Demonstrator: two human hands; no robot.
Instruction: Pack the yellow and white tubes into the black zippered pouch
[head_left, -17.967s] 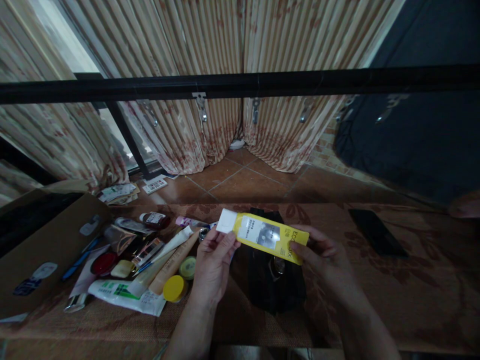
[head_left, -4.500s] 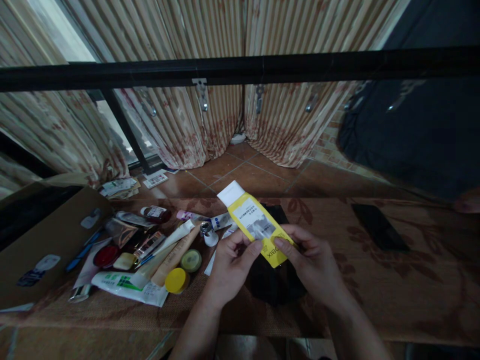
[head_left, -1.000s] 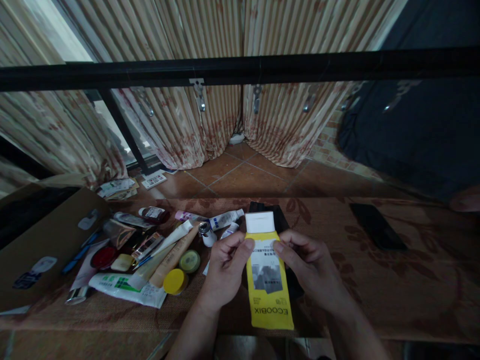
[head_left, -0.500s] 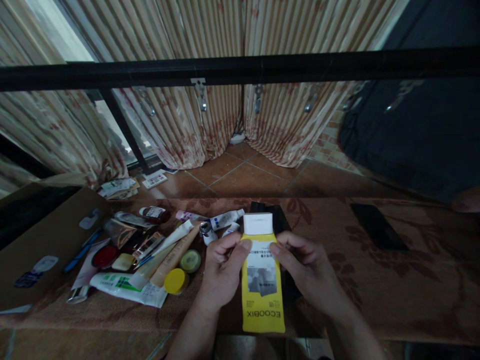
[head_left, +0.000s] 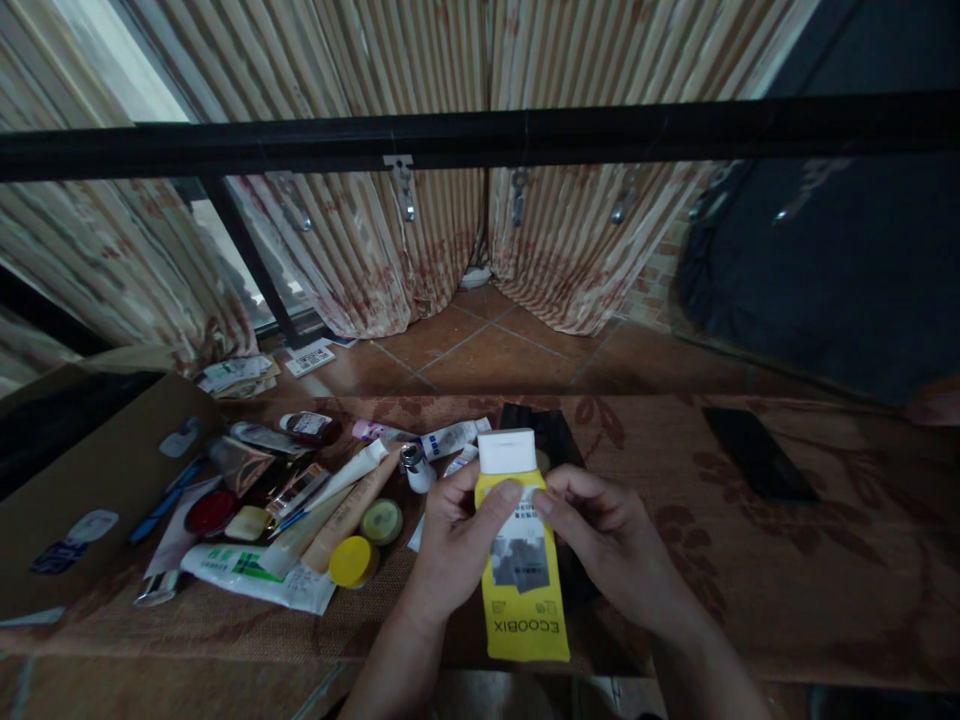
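Yellow tube (head_left: 523,590) now upright, cap up.

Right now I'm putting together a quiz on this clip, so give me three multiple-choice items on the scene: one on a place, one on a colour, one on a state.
1. Where does the dark phone lie?
A. On the mat, right of the hands
B. Inside the cardboard box
C. On the tiled floor

2. What colour is the cap of the yellow tube?
A. Red
B. White
C. Green

3. How is the yellow tube held?
A. Lying untouched on the mat
C. By the right hand alone
B. By both hands, cap pointing away

Answers:
1 A: the phone lies flat on the patterned mat, apart from the hands.
2 B: the cap at the far end is white.
3 B: the left hand and the right hand both pinch the tube near its cap.
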